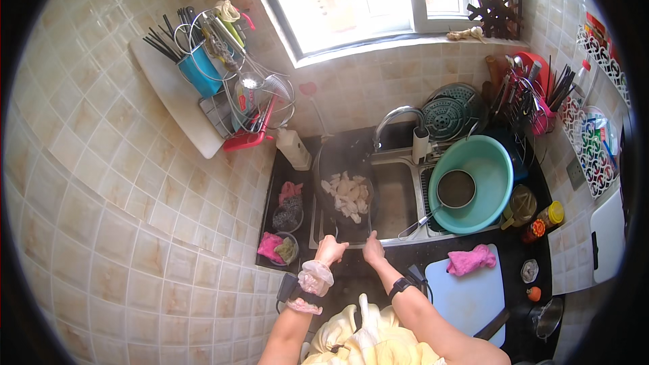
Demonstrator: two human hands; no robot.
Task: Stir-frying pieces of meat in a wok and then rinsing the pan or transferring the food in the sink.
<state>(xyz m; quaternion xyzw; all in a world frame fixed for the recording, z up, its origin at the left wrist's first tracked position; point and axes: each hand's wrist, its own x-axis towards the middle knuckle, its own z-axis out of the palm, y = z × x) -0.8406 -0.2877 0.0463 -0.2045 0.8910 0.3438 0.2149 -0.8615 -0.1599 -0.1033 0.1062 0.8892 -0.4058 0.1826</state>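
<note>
A dark wok (329,162) sits over the left part of the sink, its rim reaching the counter's back. Pale pieces of meat (346,195), which look like chicken, lie heaped in it; a haze seems to hang above. My left hand (330,251) grips a thin metal handle at the wok's near side, its wrist wrapped in a pale frilly band. My right hand (373,249) closes around the near edge of the wok's other handle part, a dark band on that wrist. Exactly how the handles join the wok is unclear.
Right of the stainless sink (398,197) stands a green basin (494,208) holding a small pot (456,189). The faucet (403,110) arches behind. Scrubbers (287,211) and a white bottle (294,149) are left; a blue cutting board (461,299) bears a pink cloth (472,260) and cleaver.
</note>
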